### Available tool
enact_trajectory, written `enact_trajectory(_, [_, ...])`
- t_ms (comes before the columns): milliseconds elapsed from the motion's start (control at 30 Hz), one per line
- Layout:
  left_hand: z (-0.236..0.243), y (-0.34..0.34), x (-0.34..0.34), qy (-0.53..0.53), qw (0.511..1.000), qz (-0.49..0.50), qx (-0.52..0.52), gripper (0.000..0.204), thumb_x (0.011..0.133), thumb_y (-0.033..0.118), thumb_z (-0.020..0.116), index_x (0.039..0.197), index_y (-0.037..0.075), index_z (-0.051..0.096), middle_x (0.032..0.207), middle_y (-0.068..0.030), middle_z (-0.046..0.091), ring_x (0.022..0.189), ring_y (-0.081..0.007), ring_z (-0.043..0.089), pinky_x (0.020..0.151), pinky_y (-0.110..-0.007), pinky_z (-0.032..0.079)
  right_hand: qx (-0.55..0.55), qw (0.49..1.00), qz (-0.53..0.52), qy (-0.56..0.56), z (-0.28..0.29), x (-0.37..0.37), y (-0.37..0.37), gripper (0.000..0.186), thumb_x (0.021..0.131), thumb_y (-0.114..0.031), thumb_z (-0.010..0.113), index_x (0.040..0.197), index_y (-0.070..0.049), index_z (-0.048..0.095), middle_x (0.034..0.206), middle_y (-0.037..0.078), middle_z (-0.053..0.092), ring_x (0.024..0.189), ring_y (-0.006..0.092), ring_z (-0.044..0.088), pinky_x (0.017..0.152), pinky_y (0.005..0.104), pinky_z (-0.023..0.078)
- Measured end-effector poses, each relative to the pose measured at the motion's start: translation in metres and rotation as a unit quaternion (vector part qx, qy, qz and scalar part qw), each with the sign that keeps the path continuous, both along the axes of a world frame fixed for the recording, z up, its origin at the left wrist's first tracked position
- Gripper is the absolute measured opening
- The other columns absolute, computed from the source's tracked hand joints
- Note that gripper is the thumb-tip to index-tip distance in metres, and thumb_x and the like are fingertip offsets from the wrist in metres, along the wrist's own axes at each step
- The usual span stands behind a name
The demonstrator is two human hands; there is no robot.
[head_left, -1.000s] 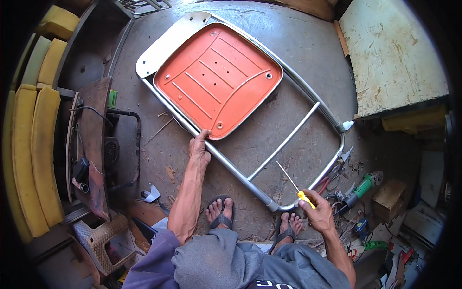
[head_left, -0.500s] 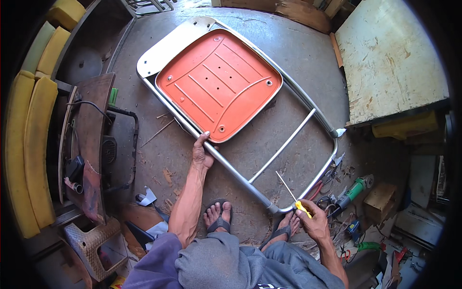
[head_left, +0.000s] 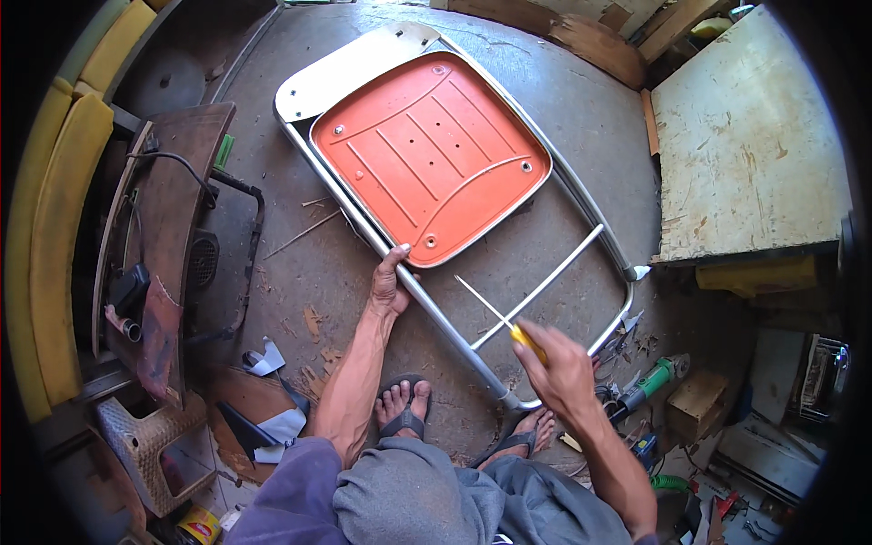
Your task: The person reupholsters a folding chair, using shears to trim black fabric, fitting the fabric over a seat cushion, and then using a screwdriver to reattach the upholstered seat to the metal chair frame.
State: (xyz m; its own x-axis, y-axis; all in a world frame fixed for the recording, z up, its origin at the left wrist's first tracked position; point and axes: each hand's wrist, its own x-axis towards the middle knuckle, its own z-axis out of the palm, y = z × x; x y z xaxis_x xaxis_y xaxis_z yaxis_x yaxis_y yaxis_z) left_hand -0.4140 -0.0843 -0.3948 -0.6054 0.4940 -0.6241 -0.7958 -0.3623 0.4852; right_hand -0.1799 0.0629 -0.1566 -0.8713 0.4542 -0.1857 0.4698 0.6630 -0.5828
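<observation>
A folding chair frame (head_left: 447,325) of silvery metal tube stands tilted before me, with an orange seat panel (head_left: 427,163) in it and a white back panel (head_left: 350,73) at its far end. Around the left tube, beside the seat's near corner, my left hand (head_left: 391,283) is closed, thumb on top. My right hand (head_left: 559,368) grips a yellow-handled screwdriver (head_left: 486,302). Its thin shaft points forward and left over the frame's crossbar, its tip short of the seat. Motion slightly blurs this hand, and its handle is partly covered by the fingers.
A green angle grinder (head_left: 652,380) and a small wooden block (head_left: 695,404) lie at the right, near cables and tools. A worn pale board (head_left: 745,145) stands at the far right. Yellow cushions (head_left: 68,245) line the left side. Scraps (head_left: 272,427) litter the floor near my left foot.
My right hand has lifted the screwdriver from the frame's near corner forward and left over the crossbar. My left hand keeps its hold; the view has shifted slightly.
</observation>
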Motion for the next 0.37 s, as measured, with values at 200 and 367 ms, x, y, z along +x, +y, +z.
enact_trajectory(200, [0.006, 0.008, -0.001, 0.026, 0.999, 0.010, 0.019, 0.027, 0.083, 0.025, 0.082, 0.099, 0.009, 0.067, 0.083, -0.0032, 0.068, 0.067, -0.0163, 0.067, 0.057, -0.030, 0.058, 0.130, 0.986, 0.093, -0.049, -0.026, -0.085, 0.011, 0.026, 0.100, -0.025, 0.060, 0.118, -0.009, 0.068, 0.094, 0.016, 0.070, 0.077, 0.0381, 0.072, 0.065, 0.0499, 0.059])
enact_trajectory(367, [-0.002, 0.005, 0.001, 0.031, 0.999, 0.016, 0.027, 0.031, 0.084, 0.024, 0.082, 0.104, 0.006, 0.067, 0.085, -0.0038, 0.069, 0.070, -0.0170, 0.069, 0.059, -0.030, 0.060, 0.071, 0.992, 0.024, -0.106, -0.024, -0.095, 0.018, 0.041, 0.097, -0.032, 0.065, 0.132, -0.011, 0.066, 0.101, 0.019, 0.072, 0.089, 0.0320, 0.075, 0.076, 0.0471, 0.059])
